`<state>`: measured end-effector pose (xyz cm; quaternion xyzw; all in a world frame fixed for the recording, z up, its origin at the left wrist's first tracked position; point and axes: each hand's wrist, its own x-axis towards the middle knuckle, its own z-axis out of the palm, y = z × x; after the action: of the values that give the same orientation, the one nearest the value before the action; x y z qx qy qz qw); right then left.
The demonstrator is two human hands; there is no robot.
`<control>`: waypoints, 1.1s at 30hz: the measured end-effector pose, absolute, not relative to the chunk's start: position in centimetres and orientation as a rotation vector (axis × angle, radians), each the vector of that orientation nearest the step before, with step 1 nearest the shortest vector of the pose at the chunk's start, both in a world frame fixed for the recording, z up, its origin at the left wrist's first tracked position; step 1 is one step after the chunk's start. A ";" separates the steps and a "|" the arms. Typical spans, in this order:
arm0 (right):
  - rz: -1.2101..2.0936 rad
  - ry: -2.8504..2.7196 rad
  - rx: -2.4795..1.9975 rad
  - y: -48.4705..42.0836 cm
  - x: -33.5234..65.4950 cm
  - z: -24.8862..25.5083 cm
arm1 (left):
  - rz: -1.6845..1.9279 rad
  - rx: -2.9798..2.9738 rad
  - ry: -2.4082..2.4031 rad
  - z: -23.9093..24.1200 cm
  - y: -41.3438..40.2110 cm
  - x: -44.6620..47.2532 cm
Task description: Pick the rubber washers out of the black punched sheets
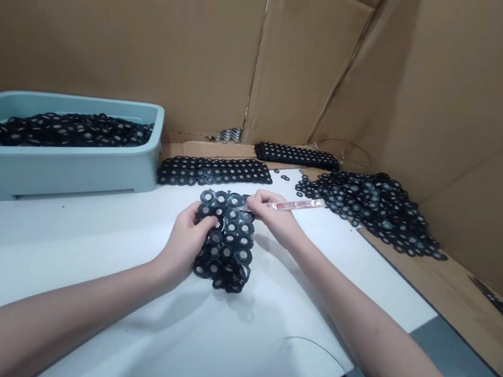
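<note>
Grip of left hand [186, 240] on ringed sheet [229, 240]; tool [297, 205] in right hand [273, 216]

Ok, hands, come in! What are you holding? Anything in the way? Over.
Left fingers gripping black ring sheet. Right fingers holding pen-like tool, tip over sheet. Nothing visibly in the way; loose ring pile apart.

Cool light is brightening the flat white tabletop [83, 239] at lower left, soft shadows are pooling at bottom centre, and blurred darkness is rimming the upper-right and lower-right corners.
</note>
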<state>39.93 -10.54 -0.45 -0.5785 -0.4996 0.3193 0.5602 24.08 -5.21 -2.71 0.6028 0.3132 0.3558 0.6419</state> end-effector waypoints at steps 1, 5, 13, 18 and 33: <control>0.790 -1.170 -1.358 -10.5 40.1 -0.4 | 0.828 1.371 0.717 -2.7 -5.1 24.1; 0.821 -1.188 -1.333 -10.5 40.4 -0.4 | 0.872 1.324 0.661 -2.5 -5.1 24.1; 0.706 -1.324 -1.297 -11.0 40.0 -0.1 | 0.768 1.322 0.608 -1.9 -5.4 24.3; 0.646 -1.395 -1.357 -11.1 39.9 0.1 | 0.795 1.387 0.701 -1.8 -5.4 24.2; 0.378 -1.426 -1.481 -11.9 36.9 -0.7 | 0.810 1.382 0.686 -2.5 -5.6 23.9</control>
<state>36.93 -11.91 -0.70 -0.6130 -0.5902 0.1563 0.5015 23.92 -5.60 -2.52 0.6068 0.3011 0.3555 0.6440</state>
